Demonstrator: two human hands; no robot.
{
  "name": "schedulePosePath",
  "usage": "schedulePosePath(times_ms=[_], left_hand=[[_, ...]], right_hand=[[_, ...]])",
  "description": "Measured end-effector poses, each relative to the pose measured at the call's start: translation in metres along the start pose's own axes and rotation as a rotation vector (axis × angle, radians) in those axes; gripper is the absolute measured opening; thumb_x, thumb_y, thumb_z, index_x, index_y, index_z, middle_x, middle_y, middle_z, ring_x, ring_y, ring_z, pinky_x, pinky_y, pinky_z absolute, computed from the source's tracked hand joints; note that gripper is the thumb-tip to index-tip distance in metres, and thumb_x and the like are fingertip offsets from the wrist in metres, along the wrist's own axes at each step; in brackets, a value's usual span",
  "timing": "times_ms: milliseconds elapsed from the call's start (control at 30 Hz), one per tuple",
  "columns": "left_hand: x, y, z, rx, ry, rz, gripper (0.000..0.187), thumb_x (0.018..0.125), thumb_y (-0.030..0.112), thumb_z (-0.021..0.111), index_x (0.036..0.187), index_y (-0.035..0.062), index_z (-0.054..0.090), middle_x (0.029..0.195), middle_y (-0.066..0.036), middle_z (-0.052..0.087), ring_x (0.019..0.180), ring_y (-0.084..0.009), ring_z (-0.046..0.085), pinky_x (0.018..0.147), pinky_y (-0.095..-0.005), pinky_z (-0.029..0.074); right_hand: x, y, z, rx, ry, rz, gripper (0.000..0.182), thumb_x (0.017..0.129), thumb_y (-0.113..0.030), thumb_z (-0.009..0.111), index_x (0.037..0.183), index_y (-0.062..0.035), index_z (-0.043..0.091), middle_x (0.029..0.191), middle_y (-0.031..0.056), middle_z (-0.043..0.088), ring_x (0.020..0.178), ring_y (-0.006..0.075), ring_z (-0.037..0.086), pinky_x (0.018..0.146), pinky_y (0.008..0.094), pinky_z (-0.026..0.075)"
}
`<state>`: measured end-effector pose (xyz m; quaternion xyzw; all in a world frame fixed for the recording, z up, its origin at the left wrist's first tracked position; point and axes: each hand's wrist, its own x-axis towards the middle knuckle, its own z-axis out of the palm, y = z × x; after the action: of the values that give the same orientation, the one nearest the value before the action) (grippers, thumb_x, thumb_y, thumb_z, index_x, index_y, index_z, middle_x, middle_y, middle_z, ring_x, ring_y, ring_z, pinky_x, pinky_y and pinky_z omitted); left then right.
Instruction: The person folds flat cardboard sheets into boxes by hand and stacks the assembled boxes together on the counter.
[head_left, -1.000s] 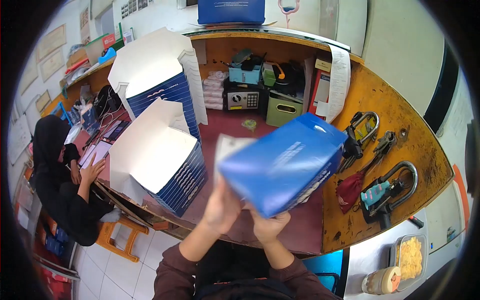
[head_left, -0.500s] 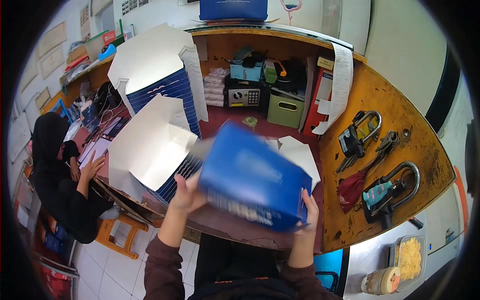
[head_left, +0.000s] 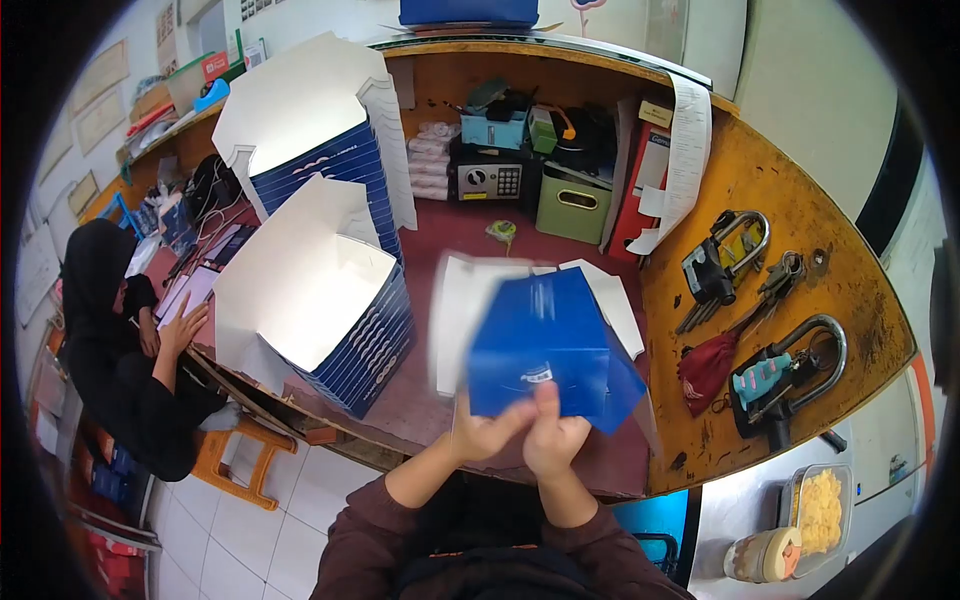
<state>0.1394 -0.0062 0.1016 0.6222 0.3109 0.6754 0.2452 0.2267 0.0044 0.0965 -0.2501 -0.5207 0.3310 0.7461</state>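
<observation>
Both hands grip a blue cardboard box (head_left: 540, 335) over the red desktop, its near side facing me and a flap sticking out at the right. My left hand (head_left: 487, 428) holds its lower left edge. At the lower middle edge is my right hand (head_left: 556, 432), thumb up against the blue side. White, blurred card flaps (head_left: 455, 310) extend left of the box. Left of it stands a stack of nested blue boxes (head_left: 365, 350) with white insides, and a taller stack (head_left: 325, 165) rises behind. White card (head_left: 612, 300) lies to the right.
A co-worker (head_left: 120, 350) in black sits at the left, near an orange stool (head_left: 240, 460). Behind are a safe (head_left: 490, 181), a green bin (head_left: 572, 210) and a tape measure (head_left: 501, 232). Locks (head_left: 795, 385) hang on the right panel; a food container (head_left: 818, 515) stands below.
The blue box has turned so its near side faces me, and white flaps now show at its left. Both hands have come close together beneath it, my left moving right and my right moving left.
</observation>
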Motion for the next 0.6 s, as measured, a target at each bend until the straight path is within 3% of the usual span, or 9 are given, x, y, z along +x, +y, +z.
schedulePosePath(times_ms=[33,100,200,233,333,367,400,467,600], left_hand=[[-0.002,0.001,-0.002,-0.16,0.065,-0.141,0.043,0.078,0.012,0.062,0.115,0.0006,0.043,0.099,-0.011,0.054,0.078,-0.0194,0.056,0.066,-0.028,0.048],[0.004,0.003,-0.014,-0.32,0.142,-0.271,0.027,0.079,0.002,0.058,0.104,-0.0019,0.049,0.094,-0.012,0.058,0.073,-0.0157,0.059,0.06,-0.0236,0.049],[0.011,0.003,-0.042,-0.163,0.086,-0.265,0.018,0.077,0.0,0.061,0.094,-0.0036,0.056,0.085,-0.01,0.062,0.073,-0.0143,0.06,0.061,-0.0242,0.049],[0.011,-0.004,-0.05,0.07,0.071,-0.218,0.01,0.076,-0.002,0.061,0.086,-0.0046,0.059,0.077,-0.008,0.063,0.071,-0.0143,0.06,0.063,-0.0246,0.049],[0.005,-0.019,-0.057,0.144,0.047,-0.273,0.01,0.078,-0.003,0.06,0.088,-0.0051,0.059,0.08,-0.009,0.063,0.069,-0.0149,0.061,0.064,-0.0257,0.05],[0.004,-0.03,-0.053,0.196,0.015,-0.079,0.01,0.079,-0.004,0.057,0.089,-0.0047,0.058,0.082,-0.009,0.063,0.069,-0.0152,0.061,0.064,-0.0267,0.05],[0.002,-0.029,-0.043,0.197,0.017,-0.078,0.01,0.079,-0.004,0.057,0.089,-0.0047,0.058,0.082,-0.009,0.063,0.069,-0.0152,0.061,0.064,-0.0267,0.05],[-0.005,-0.019,-0.018,-0.031,0.079,-0.1,0.011,0.081,-0.005,0.053,0.091,-0.0048,0.057,0.082,-0.009,0.062,0.067,-0.0155,0.061,0.062,-0.0264,0.051],[-0.001,-0.015,-0.011,-0.151,0.087,-0.263,0.014,0.086,0.003,0.049,0.098,-0.0024,0.054,0.087,-0.011,0.061,0.068,-0.0159,0.061,0.06,-0.0261,0.049]], right_hand=[[0.006,-0.001,-0.002,0.002,0.0,0.001,0.031,0.087,-0.013,0.053,0.113,0.0032,0.047,0.105,0.0099,0.054,0.099,0.0176,0.051,0.086,0.0287,0.04],[0.03,-0.009,-0.02,0.739,0.137,0.443,0.032,0.09,-0.02,0.048,0.115,0.0003,0.046,0.105,0.0095,0.055,0.101,0.0189,0.051,0.086,0.0283,0.041],[0.058,-0.009,-0.061,0.674,-0.188,0.818,0.026,0.09,-0.021,0.045,0.11,-0.0054,0.049,0.094,0.0048,0.056,0.082,0.0144,0.055,0.071,0.0274,0.044],[0.061,-0.009,-0.07,0.849,-0.254,0.876,0.021,0.088,-0.018,0.049,0.105,-0.0061,0.052,0.085,0.003,0.056,0.072,0.0122,0.053,0.065,0.0274,0.043],[0.047,-0.006,-0.055,0.596,-0.079,0.68,0.017,0.087,-0.013,0.052,0.101,-0.0047,0.054,0.086,0.0033,0.057,0.075,0.0134,0.054,0.069,0.0271,0.043],[0.032,0.009,-0.048,0.333,0.002,0.528,0.014,0.085,-0.009,0.055,0.098,-0.0036,0.054,0.087,0.0044,0.058,0.08,0.0149,0.055,0.072,0.0279,0.044],[0.016,0.016,-0.035,-0.153,0.126,0.468,0.015,0.085,-0.009,0.055,0.098,-0.0013,0.053,0.093,0.0059,0.059,0.085,0.0164,0.056,0.076,0.029,0.044],[-0.013,0.041,-0.006,0.35,0.364,0.26,0.019,0.085,-0.011,0.056,0.103,-0.0053,0.052,0.095,0.004,0.058,0.081,0.0151,0.055,0.07,0.028,0.044],[0.007,0.014,-0.004,0.754,0.035,0.57,0.02,0.086,-0.012,0.055,0.104,-0.0197,0.053,0.093,-0.0005,0.058,0.075,0.0113,0.052,0.058,0.0233,0.042]])
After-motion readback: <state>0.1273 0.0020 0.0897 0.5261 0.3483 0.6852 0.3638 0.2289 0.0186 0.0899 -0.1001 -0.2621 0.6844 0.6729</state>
